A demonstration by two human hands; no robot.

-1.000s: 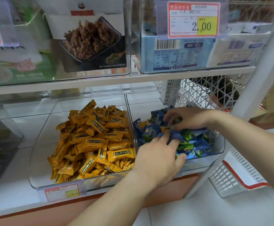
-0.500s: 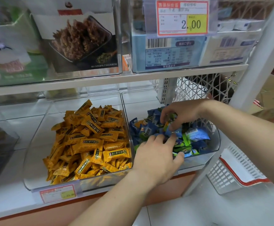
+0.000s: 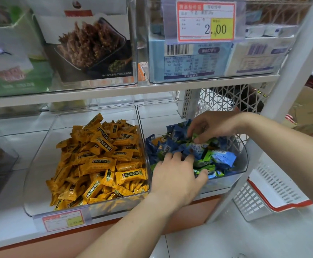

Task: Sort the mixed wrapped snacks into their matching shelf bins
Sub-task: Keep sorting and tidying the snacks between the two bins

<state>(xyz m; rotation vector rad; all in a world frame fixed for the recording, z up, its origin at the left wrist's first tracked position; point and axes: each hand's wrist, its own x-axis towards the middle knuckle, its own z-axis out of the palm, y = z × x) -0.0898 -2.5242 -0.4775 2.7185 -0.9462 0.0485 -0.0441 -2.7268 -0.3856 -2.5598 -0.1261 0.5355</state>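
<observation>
A clear bin (image 3: pixel 40 164) on the lower shelf holds a heap of yellow wrapped snacks (image 3: pixel 99 161). Right of it, a second clear bin (image 3: pixel 242 161) holds mixed blue and green wrapped snacks (image 3: pixel 172 148), with a yellow-orange one (image 3: pixel 157 140) near its left wall. My left hand (image 3: pixel 176 175) lies on the front of this mixed pile, fingertips buried among the wrappers. My right hand (image 3: pixel 211 125) reaches in from the right at the back of the pile. Its curled fingers and thumb pinch a green wrapped snack (image 3: pixel 196 137).
The upper shelf carries clear bins with boxed goods and a price tag (image 3: pixel 206 21) reading 2.00. A white shelf post (image 3: pixel 282 101) stands right of the mixed bin. A white basket with a red rim (image 3: pixel 267 194) sits lower right; cardboard boxes (image 3: pixel 312 108) lie beyond.
My right hand has worked through the back of the mixed pile and closed its fingers on a green snack, and a light blue packet shows at the right. My left hand has stayed at the front.
</observation>
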